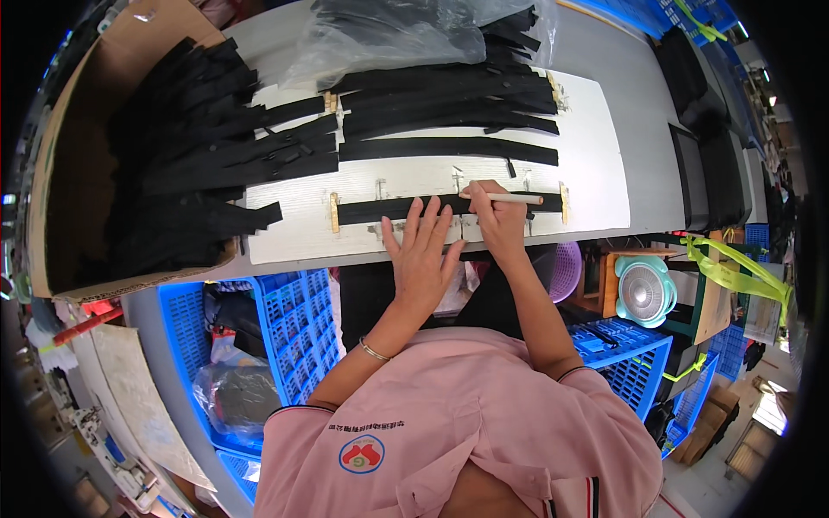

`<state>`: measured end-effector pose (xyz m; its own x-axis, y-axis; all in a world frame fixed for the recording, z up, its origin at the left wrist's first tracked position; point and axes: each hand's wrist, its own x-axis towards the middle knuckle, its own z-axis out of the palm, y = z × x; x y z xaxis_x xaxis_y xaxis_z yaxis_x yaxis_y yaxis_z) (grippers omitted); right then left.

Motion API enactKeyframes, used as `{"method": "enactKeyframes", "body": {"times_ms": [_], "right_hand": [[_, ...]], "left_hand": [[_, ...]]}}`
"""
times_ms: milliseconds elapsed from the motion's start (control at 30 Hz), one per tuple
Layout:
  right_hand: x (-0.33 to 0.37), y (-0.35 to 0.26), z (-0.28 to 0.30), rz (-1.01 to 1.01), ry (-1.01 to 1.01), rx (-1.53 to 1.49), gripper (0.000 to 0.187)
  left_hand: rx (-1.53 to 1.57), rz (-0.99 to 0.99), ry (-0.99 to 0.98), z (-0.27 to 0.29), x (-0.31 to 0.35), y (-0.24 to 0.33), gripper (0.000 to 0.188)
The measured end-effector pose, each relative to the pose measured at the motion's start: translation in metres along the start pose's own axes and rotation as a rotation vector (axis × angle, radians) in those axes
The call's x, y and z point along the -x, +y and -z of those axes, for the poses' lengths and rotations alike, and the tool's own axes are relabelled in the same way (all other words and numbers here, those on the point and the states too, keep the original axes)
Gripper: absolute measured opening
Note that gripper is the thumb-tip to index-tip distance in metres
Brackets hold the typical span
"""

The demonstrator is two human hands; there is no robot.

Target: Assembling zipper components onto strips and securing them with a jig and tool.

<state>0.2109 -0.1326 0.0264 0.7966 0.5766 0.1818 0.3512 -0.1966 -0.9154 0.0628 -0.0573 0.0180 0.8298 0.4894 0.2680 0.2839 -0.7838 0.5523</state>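
Note:
A black zipper strip point(371, 210) lies straight across the near part of a white board point(596, 173), between two tan tape marks. My left hand point(420, 255) rests on the strip with its fingers spread flat. In my right hand point(499, 226) is a slim white pen point(520, 198), gripped between thumb and fingers and slanting to the right. Its tip is by the strip's upper edge, close to a dark pencil-like mark on the board. Just beyond, another black zipper point(414, 149) lies alone, its pull hanging toward me.
More black zippers point(449, 112) lie in rows farther back, under a clear plastic bag point(389, 39). At the left, a cardboard box point(73, 112) holds a heap of black strips spilling onto the board. Blue crates point(298, 324) and a turquoise fan point(646, 291) stand below the table's near edge.

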Motion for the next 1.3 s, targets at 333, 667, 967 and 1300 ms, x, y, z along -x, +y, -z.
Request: {"method": "enactKeyframes", "body": {"times_ms": [333, 667, 967, 1300], "right_hand": [[0.0, 0.011, 0.003, 0.199, -0.037, 0.039, 0.025], [0.037, -0.009, 0.041, 0.27, 0.244, 0.235, 0.015], [0.061, 0.01, 0.068, 0.512, 0.272, 0.495, 0.033], [0.039, 0.029, 0.094, 0.363, 0.484, 0.769, 0.034]], "left_hand": [[-0.031, -0.023, 0.016, -0.001, 0.0, 0.001, 0.053], [-0.055, -0.032, 0.026, -0.002, 0.0, 0.0, 0.053], [-0.096, -0.044, 0.031, -0.003, -0.002, 0.002, 0.053], [-0.12, -0.033, 0.008, -0.004, -0.001, 0.002, 0.053]]}}
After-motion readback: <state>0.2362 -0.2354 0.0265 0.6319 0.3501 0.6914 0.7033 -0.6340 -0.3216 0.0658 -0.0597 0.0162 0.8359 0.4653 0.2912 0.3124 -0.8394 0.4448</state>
